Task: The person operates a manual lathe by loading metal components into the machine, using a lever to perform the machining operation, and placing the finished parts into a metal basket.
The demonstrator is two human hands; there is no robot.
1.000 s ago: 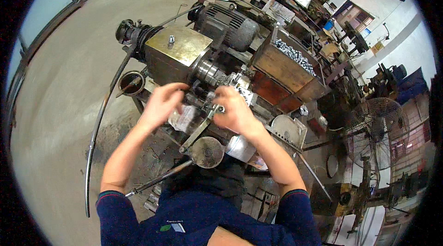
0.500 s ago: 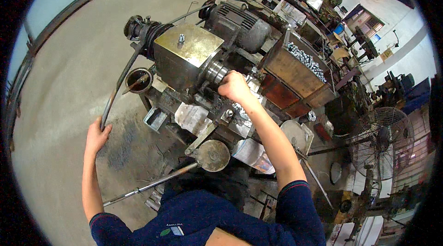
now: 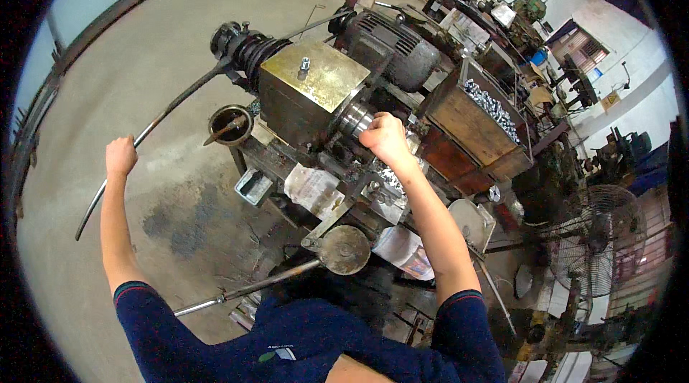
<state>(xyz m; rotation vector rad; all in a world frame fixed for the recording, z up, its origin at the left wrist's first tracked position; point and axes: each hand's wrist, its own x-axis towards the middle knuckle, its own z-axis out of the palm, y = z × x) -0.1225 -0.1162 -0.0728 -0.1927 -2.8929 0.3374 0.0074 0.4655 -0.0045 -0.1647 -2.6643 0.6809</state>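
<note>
My left hand [image 3: 121, 156] is wrapped round a long curved metal lever [image 3: 169, 107], whose free end sticks out below my fist. The lever runs to the dark collar assembly [image 3: 247, 53] on the far left end of the lathe headstock [image 3: 298, 114]. At the opposite end, my right hand [image 3: 386, 137] is closed right at the mouth of the shiny spindle nose [image 3: 354, 119]. Its fingertips and whatever they grip are hidden from this view. A small metal fitting [image 3: 305, 65] stands upright on the headstock's brassy top.
A rusty bin of small metal parts [image 3: 495, 110] stands right of the machine, near an electric motor [image 3: 391, 49]. A pot with a brush [image 3: 230, 125] sits left. In front are a round plate [image 3: 344, 249] with a long handle [image 3: 269, 284] and papers [image 3: 313, 190]. A fan [image 3: 597, 239] stands right.
My left hand has moved outward and away from me with the lever, which now slants further left. My right hand stays at the spindle nose. The whole view has shifted slightly.
</note>
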